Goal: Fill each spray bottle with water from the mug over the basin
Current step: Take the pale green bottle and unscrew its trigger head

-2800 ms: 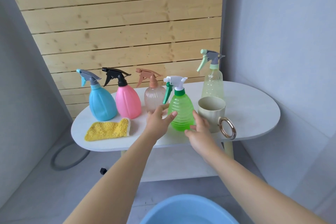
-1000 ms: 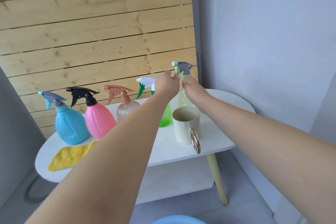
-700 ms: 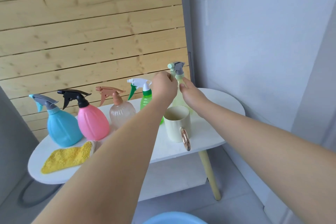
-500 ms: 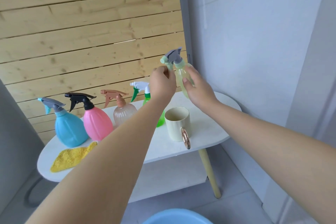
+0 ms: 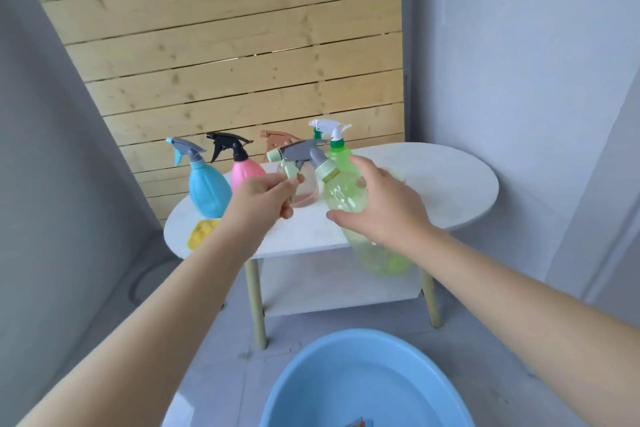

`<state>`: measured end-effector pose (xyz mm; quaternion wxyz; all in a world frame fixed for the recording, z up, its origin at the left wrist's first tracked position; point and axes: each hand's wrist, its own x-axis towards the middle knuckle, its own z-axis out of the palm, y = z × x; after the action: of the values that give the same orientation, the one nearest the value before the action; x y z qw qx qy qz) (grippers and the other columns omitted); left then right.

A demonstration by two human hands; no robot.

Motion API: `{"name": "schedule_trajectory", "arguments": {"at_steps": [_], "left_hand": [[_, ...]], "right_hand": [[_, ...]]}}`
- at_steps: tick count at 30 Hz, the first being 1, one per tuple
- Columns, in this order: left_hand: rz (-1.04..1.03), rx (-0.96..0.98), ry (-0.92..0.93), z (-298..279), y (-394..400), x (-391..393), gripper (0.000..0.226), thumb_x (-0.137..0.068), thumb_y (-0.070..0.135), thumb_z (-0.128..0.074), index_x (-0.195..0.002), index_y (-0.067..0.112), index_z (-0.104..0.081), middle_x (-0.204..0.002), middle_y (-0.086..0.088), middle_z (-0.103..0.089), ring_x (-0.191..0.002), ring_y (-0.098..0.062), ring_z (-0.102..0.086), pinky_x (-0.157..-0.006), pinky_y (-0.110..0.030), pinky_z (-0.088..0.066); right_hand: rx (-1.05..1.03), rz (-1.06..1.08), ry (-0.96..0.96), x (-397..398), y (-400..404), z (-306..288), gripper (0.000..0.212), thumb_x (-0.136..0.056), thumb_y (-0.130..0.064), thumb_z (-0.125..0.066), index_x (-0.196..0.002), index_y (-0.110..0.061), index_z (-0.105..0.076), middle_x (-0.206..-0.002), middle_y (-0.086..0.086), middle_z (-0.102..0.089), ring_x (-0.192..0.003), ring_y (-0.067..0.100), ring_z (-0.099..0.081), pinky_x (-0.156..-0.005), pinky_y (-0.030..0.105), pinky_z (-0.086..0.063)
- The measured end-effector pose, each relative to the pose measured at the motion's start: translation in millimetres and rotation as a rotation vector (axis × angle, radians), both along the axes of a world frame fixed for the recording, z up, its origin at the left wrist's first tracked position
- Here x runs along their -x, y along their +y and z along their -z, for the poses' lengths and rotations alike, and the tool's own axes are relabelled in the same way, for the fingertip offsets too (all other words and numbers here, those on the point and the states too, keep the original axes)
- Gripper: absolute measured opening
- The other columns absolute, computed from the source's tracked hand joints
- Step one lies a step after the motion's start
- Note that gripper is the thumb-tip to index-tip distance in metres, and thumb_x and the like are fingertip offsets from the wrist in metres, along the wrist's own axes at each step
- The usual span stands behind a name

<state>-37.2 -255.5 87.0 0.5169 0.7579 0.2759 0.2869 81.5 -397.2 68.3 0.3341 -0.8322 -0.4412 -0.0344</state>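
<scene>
A pale yellow-green spray bottle (image 5: 346, 196) hangs tilted in the air in front of the white table (image 5: 450, 184). My right hand (image 5: 381, 208) wraps its body. My left hand (image 5: 263, 201) pinches its trigger under the grey spray head (image 5: 301, 153). Still on the table stand the blue bottle (image 5: 207, 189), the pink bottle (image 5: 244, 172), the clear brownish bottle (image 5: 306, 191) and the green bottle (image 5: 337, 149). The mug is hidden behind my right hand. The blue basin (image 5: 363, 381) sits on the floor below.
A yellow cloth (image 5: 201, 236) lies at the table's front left edge. The table has a lower shelf (image 5: 329, 288) and pale legs. A wooden slat wall stands behind, grey walls at both sides, and a hose loop (image 5: 138, 284) lies on the floor.
Both hands left the green bottle, reached the tall pale bottle at the back right, lifted it off the table and brought it toward me, tilted.
</scene>
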Motion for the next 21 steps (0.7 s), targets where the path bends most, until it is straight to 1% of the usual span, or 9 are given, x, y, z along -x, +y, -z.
{"name": "schedule_trajectory", "arguments": {"at_steps": [1,3,5,9,11,13,17,19,21], "left_hand": [[0.0,0.033,0.033,11,1,8,0.019,-0.09,0.017,-0.059,-0.087,-0.001,-0.062,-0.046,0.011,-0.044,-0.048,-0.011,-0.037,-0.055,-0.024,-0.031],[-0.015,0.098,0.076,34,1,21,0.015,-0.093,0.01,-0.055,-0.083,0.002,-0.063,-0.048,0.01,-0.042,-0.046,-0.008,-0.035,-0.051,-0.019,-0.031],[-0.033,0.098,0.122,54,-1,30,0.014,-0.093,0.014,-0.056,-0.08,0.011,-0.064,-0.05,0.008,-0.04,-0.044,-0.007,-0.035,-0.048,-0.019,-0.03],[-0.097,0.093,0.172,105,5,43,0.01,-0.092,0.025,-0.058,-0.09,0.017,-0.061,-0.065,0.006,-0.053,-0.053,-0.01,-0.047,-0.059,-0.026,-0.037],[-0.118,0.079,0.197,129,5,48,0.019,-0.092,0.034,-0.058,-0.095,0.016,-0.063,-0.07,0.003,-0.055,-0.06,-0.01,-0.053,-0.064,-0.028,-0.041],[-0.131,0.104,0.219,149,3,50,0.029,-0.091,0.04,-0.057,-0.092,0.012,-0.063,-0.067,0.003,-0.055,-0.061,-0.011,-0.054,-0.063,-0.026,-0.043],[-0.171,0.179,0.268,191,-2,56,0.04,-0.089,0.044,-0.06,-0.075,0.006,-0.057,-0.045,0.01,-0.053,-0.053,-0.008,-0.056,-0.052,-0.018,-0.042],[-0.188,0.197,0.306,211,-6,58,0.042,-0.088,0.045,-0.061,-0.074,0.006,-0.056,-0.04,0.009,-0.052,-0.049,-0.007,-0.056,-0.055,-0.022,-0.041],[-0.197,0.234,0.334,230,-11,58,0.041,-0.087,0.044,-0.061,-0.073,0.006,-0.056,-0.04,0.008,-0.052,-0.054,-0.014,-0.056,-0.058,-0.025,-0.039]], "right_hand": [[0.041,-0.008,0.038,7,2,11,0.084,-0.075,-0.053,-0.068,-0.144,-0.03,-0.025,-0.127,-0.001,-0.052,-0.115,0.023,-0.052,-0.081,0.031,-0.04],[0.116,-0.025,0.099,21,7,36,0.083,-0.074,-0.054,-0.067,-0.143,-0.029,-0.028,-0.128,-0.001,-0.049,-0.117,0.022,-0.05,-0.085,0.032,-0.04],[0.142,-0.045,0.173,30,8,59,0.078,-0.074,-0.053,-0.066,-0.141,-0.03,-0.032,-0.127,-0.002,-0.047,-0.117,0.02,-0.049,-0.086,0.031,-0.04],[0.189,-0.083,0.329,43,15,109,0.064,-0.074,-0.052,-0.066,-0.129,-0.032,-0.04,-0.12,-0.005,-0.046,-0.108,0.016,-0.052,-0.083,0.028,-0.04],[0.215,-0.099,0.386,48,17,134,0.059,-0.074,-0.051,-0.068,-0.124,-0.032,-0.042,-0.114,-0.004,-0.044,-0.1,0.016,-0.054,-0.082,0.028,-0.041],[0.239,-0.126,0.432,49,18,155,0.059,-0.074,-0.048,-0.071,-0.123,-0.031,-0.042,-0.112,-0.003,-0.042,-0.097,0.016,-0.054,-0.084,0.03,-0.043],[0.279,-0.173,0.433,53,6,192,0.064,-0.073,-0.048,-0.073,-0.126,-0.033,-0.04,-0.111,-0.004,-0.045,-0.092,0.014,-0.053,-0.085,0.032,-0.045],[0.309,-0.184,0.422,57,-1,208,0.068,-0.075,-0.048,-0.072,-0.131,-0.033,-0.037,-0.114,-0.007,-0.048,-0.094,0.01,-0.048,-0.084,0.03,-0.044],[0.347,-0.175,0.412,61,-7,224,0.07,-0.077,-0.048,-0.07,-0.135,-0.032,-0.035,-0.118,-0.007,-0.05,-0.096,0.01,-0.048,-0.083,0.03,-0.044]]}}
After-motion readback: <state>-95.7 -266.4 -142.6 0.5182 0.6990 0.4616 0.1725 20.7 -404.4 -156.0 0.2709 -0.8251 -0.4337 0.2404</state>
